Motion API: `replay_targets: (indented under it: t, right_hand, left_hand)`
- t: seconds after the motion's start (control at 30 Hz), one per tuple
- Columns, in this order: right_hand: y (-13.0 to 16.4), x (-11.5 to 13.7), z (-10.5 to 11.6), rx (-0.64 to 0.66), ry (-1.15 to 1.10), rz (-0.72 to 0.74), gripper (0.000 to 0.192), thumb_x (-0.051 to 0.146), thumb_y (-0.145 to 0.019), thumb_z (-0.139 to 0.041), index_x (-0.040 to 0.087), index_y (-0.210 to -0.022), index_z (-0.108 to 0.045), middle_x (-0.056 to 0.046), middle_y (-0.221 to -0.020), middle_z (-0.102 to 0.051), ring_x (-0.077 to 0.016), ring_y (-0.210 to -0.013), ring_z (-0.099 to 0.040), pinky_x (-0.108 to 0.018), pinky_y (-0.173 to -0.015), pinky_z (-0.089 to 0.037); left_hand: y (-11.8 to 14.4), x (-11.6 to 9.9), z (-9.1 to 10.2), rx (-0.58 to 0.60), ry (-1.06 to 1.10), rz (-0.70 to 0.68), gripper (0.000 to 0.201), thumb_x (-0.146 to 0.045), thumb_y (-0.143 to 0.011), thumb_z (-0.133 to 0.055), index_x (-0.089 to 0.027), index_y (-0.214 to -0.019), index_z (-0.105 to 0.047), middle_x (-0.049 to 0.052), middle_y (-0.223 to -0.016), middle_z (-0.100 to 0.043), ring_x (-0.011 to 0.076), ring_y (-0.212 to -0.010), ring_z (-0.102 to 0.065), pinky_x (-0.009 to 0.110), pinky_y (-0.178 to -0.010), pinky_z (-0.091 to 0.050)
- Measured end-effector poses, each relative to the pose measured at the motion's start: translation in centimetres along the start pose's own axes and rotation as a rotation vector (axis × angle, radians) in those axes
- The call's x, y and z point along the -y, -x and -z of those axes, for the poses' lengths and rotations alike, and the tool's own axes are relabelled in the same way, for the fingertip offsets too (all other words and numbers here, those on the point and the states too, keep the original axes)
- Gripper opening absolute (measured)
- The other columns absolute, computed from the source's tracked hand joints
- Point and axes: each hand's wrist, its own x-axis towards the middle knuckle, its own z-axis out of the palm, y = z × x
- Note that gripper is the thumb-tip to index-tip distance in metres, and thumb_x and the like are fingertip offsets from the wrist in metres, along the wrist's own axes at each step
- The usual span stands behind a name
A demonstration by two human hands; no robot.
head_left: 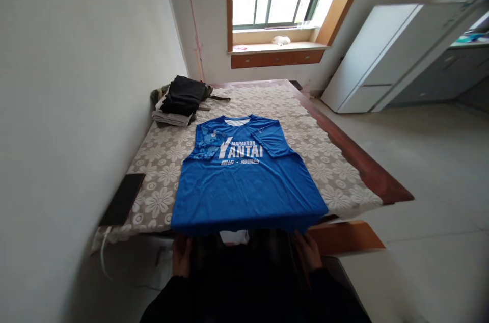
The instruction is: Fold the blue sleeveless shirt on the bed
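A blue T-shirt [244, 188] lies front up on the table, its neck pointing away from me. Both sleeves are folded inward across the chest, beside white "MARATHON YANTAI" lettering. Its lower hem hangs at the near table edge. My left hand [181, 257] is at the left end of that hem, fingers pointing up and closed at the cloth. At the right part of the hem is my right hand [307, 251], its fingertips closed at the fabric edge. Both hands are dim, and the exact grip of their fingers is partly hidden.
A flowered cloth [160, 200] covers the wooden table [367, 172]. Folded dark and grey clothes [181, 99] are stacked at the back left by the wall. A flat black object [124, 198] lies at the left edge, near a white cable [103, 257]. An orange-brown wooden piece [346, 237] juts out at right.
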Motion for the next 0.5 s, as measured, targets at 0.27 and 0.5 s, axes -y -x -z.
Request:
replay_targets:
  t: [0.27,0.5]
  right_hand:
    - [2.2,-0.8,2.0,-0.11,0.11,0.105,0.056,0.064,-0.058,-0.081,0.018,-0.09,-0.079,-0.007,-0.097,-0.079,-0.0403,-0.108,-0.068,-0.051,-0.102,-0.051]
    - [5.6,2.5,3.1,-0.233,0.113,0.305,0.069,0.055,-0.066,-0.08,0.024,-0.125,-0.065,-0.009,-0.126,-0.07,-0.0366,-0.115,-0.066,-0.043,-0.095,-0.056]
  left_hand:
    - [0.4,-1.6,0.3,0.029,-0.11,-0.031,0.057,-0.065,-0.058,-0.076,-0.021,-0.091,-0.063,0.011,-0.102,-0.074,0.0355,-0.109,-0.069,0.05,-0.101,-0.053]
    - [4.2,-4.2,1.1,-0.09,-0.053,-0.069,0.056,-0.067,-0.057,-0.077,-0.025,-0.089,-0.061,0.005,-0.086,-0.074,0.0309,-0.092,-0.073,0.04,-0.081,-0.06]
